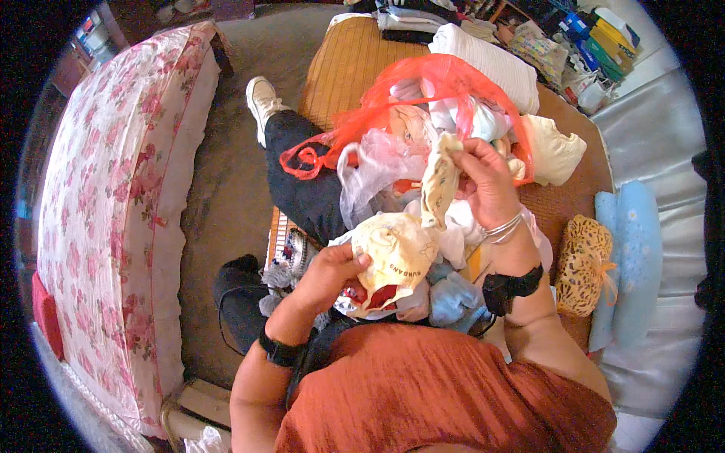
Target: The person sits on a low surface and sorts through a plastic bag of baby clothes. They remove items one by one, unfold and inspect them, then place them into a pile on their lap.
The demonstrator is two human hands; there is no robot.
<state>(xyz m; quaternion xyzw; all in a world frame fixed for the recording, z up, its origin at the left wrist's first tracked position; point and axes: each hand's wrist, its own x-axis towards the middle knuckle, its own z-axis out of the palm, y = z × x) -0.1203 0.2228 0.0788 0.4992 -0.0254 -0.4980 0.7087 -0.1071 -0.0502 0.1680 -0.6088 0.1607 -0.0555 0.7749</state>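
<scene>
My left hand point(336, 275) pinches the edge of a small cream-yellow cloth garment point(393, 249) with a printed front, which is spread over my lap. Raised to its right, my right hand point(485, 179) grips the top of a narrow cream piece of printed cloth point(439, 189) between thumb and fingers. Its lower end meets the garment; whether the two are joined I cannot tell. Beneath and around them lies a heap of small clothes, with a light blue piece point(455, 300) close to my body. A sheer white plastic bag point(377, 170) lies just beyond the garment.
An open red plastic bag point(408, 75) full of clothes sits ahead on the brown mat point(340, 64). Around it are a folded white quilt point(487, 72), a cream cloth bundle point(555, 151), a leopard-print bundle point(585, 264) and a blue pillow point(638, 257). A floral-covered piece of furniture point(113, 219) stands left.
</scene>
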